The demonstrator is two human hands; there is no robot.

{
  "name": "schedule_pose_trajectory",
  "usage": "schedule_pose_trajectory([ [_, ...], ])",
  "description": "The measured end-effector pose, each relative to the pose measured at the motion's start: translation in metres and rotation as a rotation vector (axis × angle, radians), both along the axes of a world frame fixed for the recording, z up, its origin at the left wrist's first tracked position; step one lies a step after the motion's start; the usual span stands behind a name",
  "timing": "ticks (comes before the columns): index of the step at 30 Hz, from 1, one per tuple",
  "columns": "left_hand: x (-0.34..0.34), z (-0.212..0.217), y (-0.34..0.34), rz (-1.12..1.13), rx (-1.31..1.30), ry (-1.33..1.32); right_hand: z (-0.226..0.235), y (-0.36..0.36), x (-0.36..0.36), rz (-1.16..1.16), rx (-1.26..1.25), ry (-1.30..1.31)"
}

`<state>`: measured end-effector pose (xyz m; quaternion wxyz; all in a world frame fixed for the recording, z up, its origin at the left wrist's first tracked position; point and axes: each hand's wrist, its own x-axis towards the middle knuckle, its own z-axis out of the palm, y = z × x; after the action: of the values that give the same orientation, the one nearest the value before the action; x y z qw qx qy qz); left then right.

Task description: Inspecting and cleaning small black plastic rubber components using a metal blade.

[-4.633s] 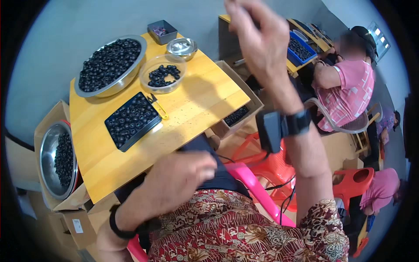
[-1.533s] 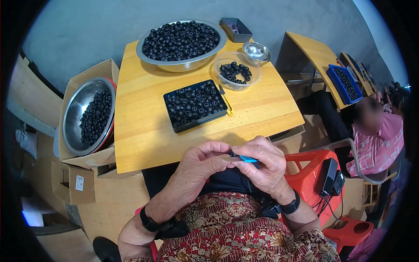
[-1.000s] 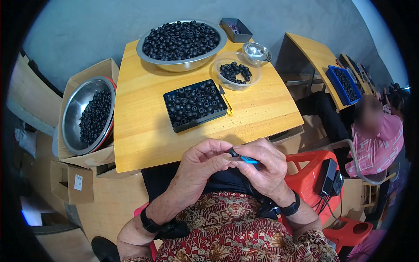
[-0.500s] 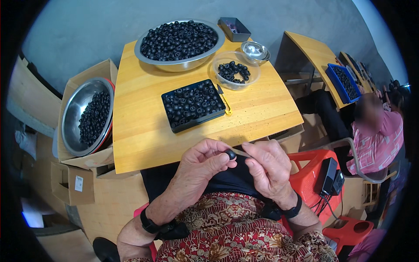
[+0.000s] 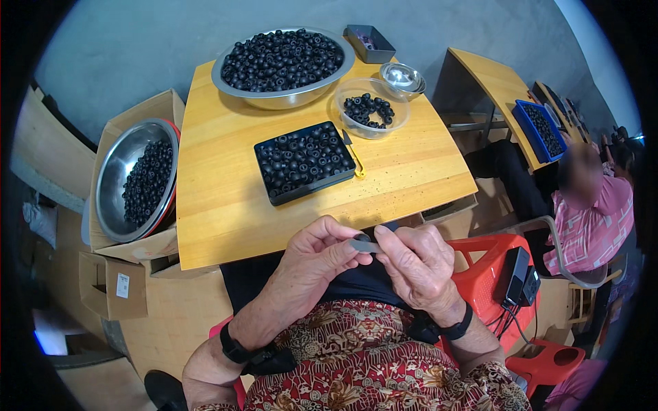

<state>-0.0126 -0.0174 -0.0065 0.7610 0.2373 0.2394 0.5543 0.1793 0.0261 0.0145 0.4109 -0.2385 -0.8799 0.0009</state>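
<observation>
Close to the table's near edge, my left hand (image 5: 308,255) pinches a small round black part (image 5: 361,237) between thumb and fingers. My right hand (image 5: 421,267) grips a thin flat grey blade (image 5: 365,246), which lies across the front of the part and partly covers it. Whether the blade has a handle is hidden by my fingers. Beyond my hands stands a dark rectangular tray (image 5: 317,190) full of similar black parts with holes. A small knife with a yellow handle (image 5: 360,166) rests against the tray's right side.
On the wooden table (image 5: 226,205) are a large metal bowl (image 5: 291,101) heaped with black parts, a clear plastic bowl (image 5: 392,127), small metal bowls (image 5: 403,77) and a grey bin (image 5: 375,51). Left, another metal bowl (image 5: 116,179) sits in a cardboard box. A person sits right, beyond a red stool (image 5: 483,277).
The blade has moved left from beside the black part to across its front, its flat side now showing. My right hand has shifted slightly left; my left hand keeps its pinch.
</observation>
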Motion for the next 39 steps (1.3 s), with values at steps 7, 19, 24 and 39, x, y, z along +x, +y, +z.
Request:
schedule_pose_trajectory([
  [7,0.002,-0.004,0.001,-0.014,-0.005,-0.035,-0.001,0.002,0.001,-0.006,0.025,0.003],
  [19,0.006,-0.004,0.002,-0.019,0.015,-0.061,-0.007,0.008,0.003,0.038,0.102,-0.011],
  [24,0.010,0.011,-0.001,-0.041,0.191,0.091,-0.018,0.025,0.010,-0.035,-0.030,-0.027],
  [39,0.002,0.002,0.003,0.018,0.044,-0.075,-0.005,0.004,0.001,0.012,-0.088,0.159],
])
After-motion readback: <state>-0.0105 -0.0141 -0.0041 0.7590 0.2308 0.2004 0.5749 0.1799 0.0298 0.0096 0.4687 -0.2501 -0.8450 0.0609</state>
